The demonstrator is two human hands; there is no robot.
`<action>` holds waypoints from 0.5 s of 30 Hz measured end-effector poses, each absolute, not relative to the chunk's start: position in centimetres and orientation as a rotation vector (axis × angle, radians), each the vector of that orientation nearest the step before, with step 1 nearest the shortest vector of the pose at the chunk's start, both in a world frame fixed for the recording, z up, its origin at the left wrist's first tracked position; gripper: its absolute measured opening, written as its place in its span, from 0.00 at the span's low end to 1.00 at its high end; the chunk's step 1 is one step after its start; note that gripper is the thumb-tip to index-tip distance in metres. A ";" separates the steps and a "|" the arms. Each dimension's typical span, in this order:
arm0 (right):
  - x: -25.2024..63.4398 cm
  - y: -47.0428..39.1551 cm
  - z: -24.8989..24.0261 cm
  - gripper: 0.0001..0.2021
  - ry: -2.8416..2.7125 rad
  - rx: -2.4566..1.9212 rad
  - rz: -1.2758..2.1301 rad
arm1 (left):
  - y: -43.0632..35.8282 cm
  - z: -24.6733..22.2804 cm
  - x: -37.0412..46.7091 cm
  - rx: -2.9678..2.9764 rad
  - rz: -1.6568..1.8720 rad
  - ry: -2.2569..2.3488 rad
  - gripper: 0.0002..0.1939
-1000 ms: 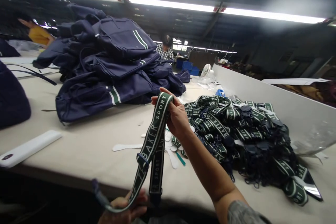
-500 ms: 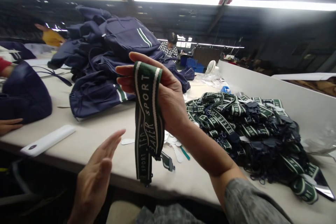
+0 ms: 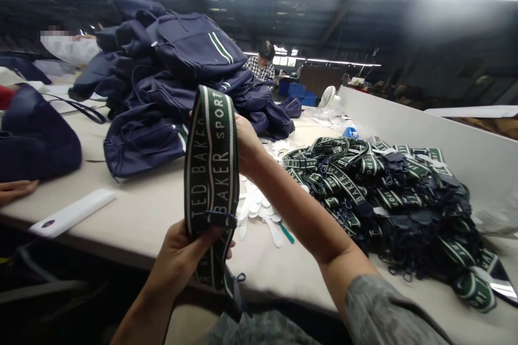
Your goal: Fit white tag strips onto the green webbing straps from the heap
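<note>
I hold a green and white lettered strap (image 3: 211,167) folded into a loop in front of me. My right hand (image 3: 246,143) grips its upper end behind the fold. My left hand (image 3: 184,253) pinches its lower part near a dark slider, and the strap's tail hangs below. To the right on the table (image 3: 133,210) lies a big heap of the same straps (image 3: 376,188) with dark clips.
A pile of navy bags (image 3: 174,81) sits at the back left. A white flat case (image 3: 73,213) lies near the front edge. White paper tabs (image 3: 259,210) are scattered under my arm. Another person's hand (image 3: 16,190) rests at far left. A white board (image 3: 424,140) borders the right.
My left hand, open and empty half a second ago, has come up and closed on the strap's lower part. My right hand turned the strap so its lettering faces me.
</note>
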State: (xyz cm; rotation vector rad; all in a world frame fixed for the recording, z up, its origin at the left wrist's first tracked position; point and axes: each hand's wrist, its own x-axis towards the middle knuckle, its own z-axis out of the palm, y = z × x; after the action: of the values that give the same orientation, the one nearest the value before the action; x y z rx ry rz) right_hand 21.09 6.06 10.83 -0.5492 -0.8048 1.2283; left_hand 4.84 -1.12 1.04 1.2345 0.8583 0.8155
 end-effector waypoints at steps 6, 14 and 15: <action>22.6 7.8 1.9 0.10 -0.563 -1.036 1.291 | -1.5 -2.0 4.1 1.466 0.815 1.121 0.21; 25.0 3.1 -0.7 0.17 -0.441 -0.818 1.717 | 0.0 -7.5 1.0 1.553 0.732 1.204 0.22; 25.1 2.3 -0.5 0.19 -0.429 -0.735 1.709 | 0.1 -7.6 0.8 1.543 0.738 1.208 0.22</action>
State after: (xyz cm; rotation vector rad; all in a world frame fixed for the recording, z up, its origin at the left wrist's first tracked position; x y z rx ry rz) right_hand 25.10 2.30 -0.45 -0.7354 -0.4287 1.7093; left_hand 0.79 0.08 -7.62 1.5428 1.2080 0.7384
